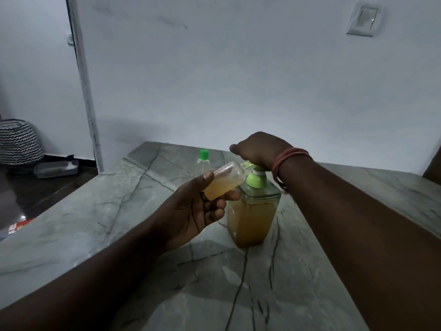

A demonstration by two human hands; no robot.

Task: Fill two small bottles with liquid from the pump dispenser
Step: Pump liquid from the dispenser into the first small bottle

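Bottle filling is under way in the head view, our only one. We hold a small clear bottle (223,181) in our left hand (191,211), thumb on top and fingers curled beneath its base, so the hand is clamped round it. The bottle lies tilted, its long axis running from our palm up and to the right, with its open mouth just at the spout of the pump dispenser (253,206). Amber liquid has pooled in its lower half, near our fingers.

Our right hand (257,149) sits on top of the green pump head, palm down with fingers curled over it; we judge it is pressing, though the pump head itself is mostly hidden beneath the hand. The dispenser stands upright on the marble countertop (214,295), just right of the left hand, and is well filled.

A second small bottle (204,161), green cap on, stands beyond the left hand toward the wall, apart from everything.

We judge the next move turns on keeping mouth and spout aligned. The counter's left edge runs diagonally, not far from our left hand, while open surface lies in front and to the right.
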